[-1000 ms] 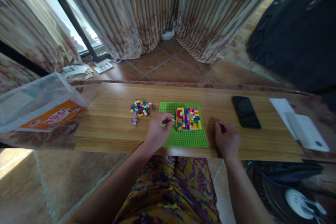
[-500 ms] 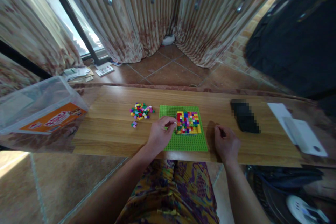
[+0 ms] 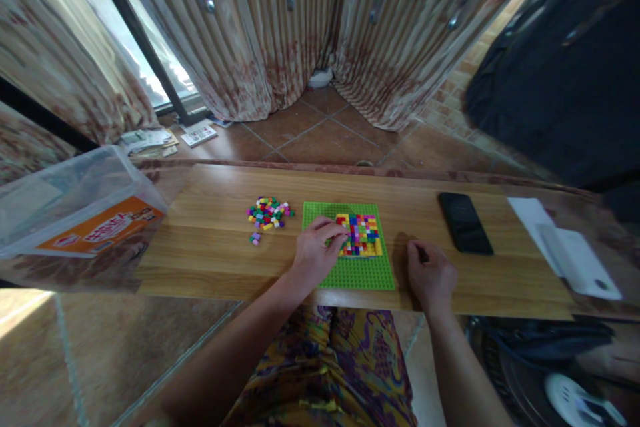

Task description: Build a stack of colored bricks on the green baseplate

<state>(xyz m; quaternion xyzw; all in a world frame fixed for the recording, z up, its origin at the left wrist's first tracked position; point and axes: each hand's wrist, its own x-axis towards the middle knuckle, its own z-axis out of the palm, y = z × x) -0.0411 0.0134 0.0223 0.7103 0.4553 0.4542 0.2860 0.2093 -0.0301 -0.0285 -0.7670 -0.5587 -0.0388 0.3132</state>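
My left hand (image 3: 320, 250) is over the left part of a multicoloured block of small building bricks (image 3: 367, 233). Its thumb and forefinger are pinched together at the block's top; whatever they hold is too small and hidden to make out. The block sits on a green studded baseplate (image 3: 357, 277), partly covered by that hand. To the right of the baseplate, my right hand (image 3: 433, 273) rests on the wooden table (image 3: 215, 260) as a loose fist, with nothing visible in it. A pile of loose bricks (image 3: 270, 212) lies left of the baseplate.
Two or so stray bricks (image 3: 255, 238) lie just below the pile. A clear plastic bin (image 3: 105, 173) with an orange label stands at the left end. On the right lie a black phone (image 3: 466, 223) and white papers (image 3: 583, 260). Curtains (image 3: 280, 47) hang beyond the table.
My left hand has shifted slightly to the right, its pinched fingertips moving from the block's left edge onto the bricks. My right hand stays in place.
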